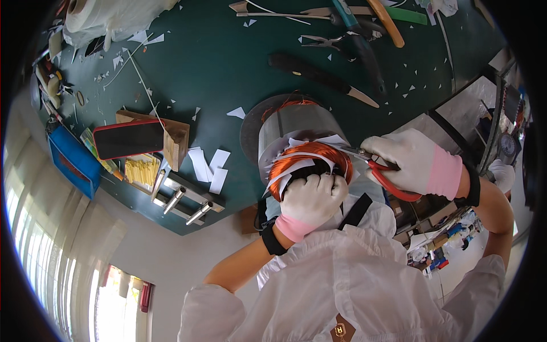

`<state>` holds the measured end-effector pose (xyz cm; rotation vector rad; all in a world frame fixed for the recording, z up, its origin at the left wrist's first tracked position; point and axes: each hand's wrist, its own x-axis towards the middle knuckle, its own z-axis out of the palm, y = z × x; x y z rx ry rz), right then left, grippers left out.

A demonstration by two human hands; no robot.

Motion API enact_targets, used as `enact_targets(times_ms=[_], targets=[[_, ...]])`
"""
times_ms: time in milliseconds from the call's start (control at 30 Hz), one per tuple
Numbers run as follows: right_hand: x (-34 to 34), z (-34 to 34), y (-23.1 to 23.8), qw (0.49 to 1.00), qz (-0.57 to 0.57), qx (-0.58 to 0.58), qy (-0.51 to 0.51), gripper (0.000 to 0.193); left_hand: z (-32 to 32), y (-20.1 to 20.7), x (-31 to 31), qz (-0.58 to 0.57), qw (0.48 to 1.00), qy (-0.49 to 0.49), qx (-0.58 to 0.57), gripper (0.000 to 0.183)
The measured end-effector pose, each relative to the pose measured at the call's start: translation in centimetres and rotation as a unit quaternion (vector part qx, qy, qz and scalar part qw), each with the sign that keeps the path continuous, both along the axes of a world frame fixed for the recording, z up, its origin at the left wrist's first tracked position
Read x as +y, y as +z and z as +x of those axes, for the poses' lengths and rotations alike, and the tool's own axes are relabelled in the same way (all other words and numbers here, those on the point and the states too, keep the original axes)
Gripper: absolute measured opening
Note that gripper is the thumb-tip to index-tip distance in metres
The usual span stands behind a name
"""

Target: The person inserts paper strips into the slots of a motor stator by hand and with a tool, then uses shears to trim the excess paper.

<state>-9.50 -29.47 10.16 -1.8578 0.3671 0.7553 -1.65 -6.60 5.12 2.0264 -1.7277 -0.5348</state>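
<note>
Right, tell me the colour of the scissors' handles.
The scissors' handles are red, seen best in the head view.

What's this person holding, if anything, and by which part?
The right hand holds red-handled scissors by the handles. The left hand is curled against the copper coil; whether it grips cannot be told.

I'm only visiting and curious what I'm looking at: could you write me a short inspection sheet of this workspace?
Surface: dark green tabletop, strewn with white scraps.
Job's things: copper-wire coil at the near end of a grey metal cylinder; red-handled scissors beside it.
Clutter: black-handled knife, pliers, phone, white strips.
Hands: both gloved; left hand curled against the coil, right hand holding the scissors.
Cables: thin pale strands; whether cables, unclear.
Surroundings: pale curtain and bright window at left.
</note>
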Motion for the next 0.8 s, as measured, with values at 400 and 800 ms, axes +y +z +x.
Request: enact_targets(times_ms=[400,800], targets=[[1.7,-4.0,-2.4,0.995,-0.031,-0.068,-0.065,0.02,0.3,-0.3,-0.3,-0.011,0.997,-0.059,-0.055,0.017],[8.0,-6.9,0.8,0.963,-0.058,-0.013,-0.264,0.041,-1.3,0.4,-0.6,0.038,0.994,0.101,-0.033,0.018]])
